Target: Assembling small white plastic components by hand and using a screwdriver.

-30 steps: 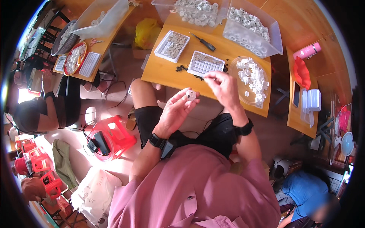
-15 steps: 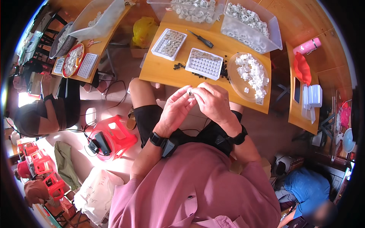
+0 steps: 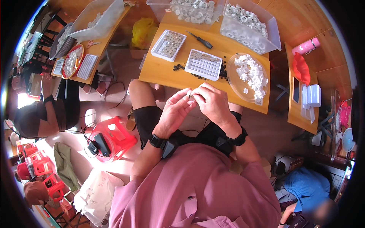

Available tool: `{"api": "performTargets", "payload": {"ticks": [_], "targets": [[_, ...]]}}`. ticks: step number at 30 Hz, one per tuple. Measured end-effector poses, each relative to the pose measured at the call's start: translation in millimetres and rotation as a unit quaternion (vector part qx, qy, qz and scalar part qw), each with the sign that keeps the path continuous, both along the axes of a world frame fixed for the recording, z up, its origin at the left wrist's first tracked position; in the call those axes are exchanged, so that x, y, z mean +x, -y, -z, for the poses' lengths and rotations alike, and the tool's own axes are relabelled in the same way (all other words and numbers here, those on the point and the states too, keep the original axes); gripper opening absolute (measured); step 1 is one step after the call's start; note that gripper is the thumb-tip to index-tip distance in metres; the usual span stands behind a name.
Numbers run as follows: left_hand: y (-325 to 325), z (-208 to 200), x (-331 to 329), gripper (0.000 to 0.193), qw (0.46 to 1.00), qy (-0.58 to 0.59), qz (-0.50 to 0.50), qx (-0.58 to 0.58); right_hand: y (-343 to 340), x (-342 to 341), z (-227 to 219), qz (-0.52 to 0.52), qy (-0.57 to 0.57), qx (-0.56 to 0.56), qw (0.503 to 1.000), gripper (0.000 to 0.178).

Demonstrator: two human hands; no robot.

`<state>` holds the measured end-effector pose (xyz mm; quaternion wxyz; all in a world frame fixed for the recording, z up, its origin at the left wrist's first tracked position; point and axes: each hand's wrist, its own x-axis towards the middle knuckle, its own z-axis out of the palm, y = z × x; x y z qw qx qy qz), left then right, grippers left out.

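Just off the table's near edge, my left hand (image 3: pixel 175 112) and my right hand (image 3: pixel 213 103) meet at the fingertips. Between them they pinch a small part (image 3: pixel 190 95), pale with a dark spot; the fingers hide most of it, so its kind is unclear. Beyond my hands is a white tray (image 3: pixel 200 76) with rows of small round pieces, some grey and some white. A second white tray (image 3: pixel 161 56) of grey round pieces lies farther left. To the right, a clear round dish (image 3: pixel 237 85) carries a heap of small white plastic pieces.
Small black bits (image 3: pixel 178 67) lie scattered around the middle tray. A dark-handled screwdriver (image 3: pixel 205 43) rests behind it. Clear bins (image 3: pixel 278 36) of white ring-shaped parts stand at the back. Left of me are a red stool (image 3: pixel 123 138) with cables and a seated person (image 3: pixel 34 117).
My hands stay together at the same spot, with the fingertips shifted slightly around the small part. The blue-clad person's arm at lower right has moved a little.
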<state>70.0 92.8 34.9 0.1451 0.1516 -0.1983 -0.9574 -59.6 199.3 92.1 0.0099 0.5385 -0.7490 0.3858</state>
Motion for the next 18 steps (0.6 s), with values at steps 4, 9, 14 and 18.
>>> {"api": "performTargets", "payload": {"ticks": [4, 9, 14, 18], "targets": [[-1, -1, 0, 0.029, 1.0, -0.003, -0.003, -0.008, -1, 1, -3, 0.014, 0.004, 0.006, 1.0, 0.002], [2, -1, 2, 0.03, 1.0, -0.018, -0.008, 0.015, 4, -18, -3, 0.011, 0.028, -0.02, 0.999, 0.006], [4, -1, 5, 0.035, 1.0, -0.008, -0.007, 0.004, 18, -83, 22, 0.158, -0.037, 0.039, 0.986, 0.025], [2, -3, 7, 0.031, 1.0, -0.009, -0.013, 0.014, 24, -102, 42, 0.18, -0.076, 0.1, 0.976, 0.032]]}}
